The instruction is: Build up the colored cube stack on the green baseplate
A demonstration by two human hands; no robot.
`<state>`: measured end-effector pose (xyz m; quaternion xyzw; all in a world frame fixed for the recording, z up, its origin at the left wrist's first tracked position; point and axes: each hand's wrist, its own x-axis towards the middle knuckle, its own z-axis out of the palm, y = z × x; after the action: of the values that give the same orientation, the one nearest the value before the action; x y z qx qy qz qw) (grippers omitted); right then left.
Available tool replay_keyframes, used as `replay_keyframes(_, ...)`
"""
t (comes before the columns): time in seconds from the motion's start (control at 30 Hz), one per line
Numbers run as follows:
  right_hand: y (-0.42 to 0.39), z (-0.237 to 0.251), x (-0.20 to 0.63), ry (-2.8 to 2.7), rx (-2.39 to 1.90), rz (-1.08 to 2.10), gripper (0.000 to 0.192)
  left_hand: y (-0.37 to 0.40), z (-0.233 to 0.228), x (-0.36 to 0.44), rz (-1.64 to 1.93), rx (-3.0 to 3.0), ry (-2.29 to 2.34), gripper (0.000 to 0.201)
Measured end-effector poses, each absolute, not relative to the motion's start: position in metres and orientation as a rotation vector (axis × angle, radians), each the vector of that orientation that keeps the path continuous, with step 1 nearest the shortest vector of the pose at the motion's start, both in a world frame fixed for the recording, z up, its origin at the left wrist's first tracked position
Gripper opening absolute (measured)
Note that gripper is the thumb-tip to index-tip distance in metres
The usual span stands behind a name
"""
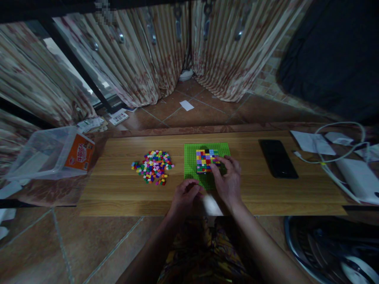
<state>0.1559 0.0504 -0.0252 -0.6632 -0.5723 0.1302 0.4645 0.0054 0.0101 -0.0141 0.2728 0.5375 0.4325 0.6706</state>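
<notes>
A green studded baseplate (190, 152) lies on the wooden table. On it stands a square block of small multicoloured toy bricks (203, 161). My right hand (228, 177) reaches over the block's right side, thumb and forefinger pinched at its edge; whatever is between the fingertips is hidden. Low at the baseplate's front left edge is my left hand (186, 194), its fingers curled together. Something small and reddish shows near those fingertips, too blurred to name. Left of the baseplate lies a loose pile of small toy bricks (155, 165) in many colours.
A black phone (278, 158) lies on the right of the wooden table (118, 197). White cables (328, 169) and a white box-shaped thing (359, 179) are at the far right. A clear plastic bin (50, 154) with an orange label stands left. Curtains (154, 51) hang behind.
</notes>
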Motion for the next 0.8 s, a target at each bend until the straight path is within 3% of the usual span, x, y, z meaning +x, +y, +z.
replay_keyframes(0.37,0.058,-0.034,0.148,-1.243,-1.606,0.498,0.037,0.012,-0.005,0.005,0.943,0.678,1.263,0.029)
replay_keyframes(0.57,0.060,-0.036,0.153,-1.255,-1.550,0.538,0.037,0.012,-0.002,0.008,1.015,0.594,1.216,0.039)
replay_keyframes(0.7,0.041,-0.022,0.152,-1.298,-1.472,0.463,0.028,0.010,-0.004,0.005,1.038,0.460,1.133,0.047)
replay_keyframes(0.8,0.019,-0.012,0.148,-1.418,-1.361,0.596,0.020,0.009,-0.004,0.004,1.030,0.427,1.074,0.045)
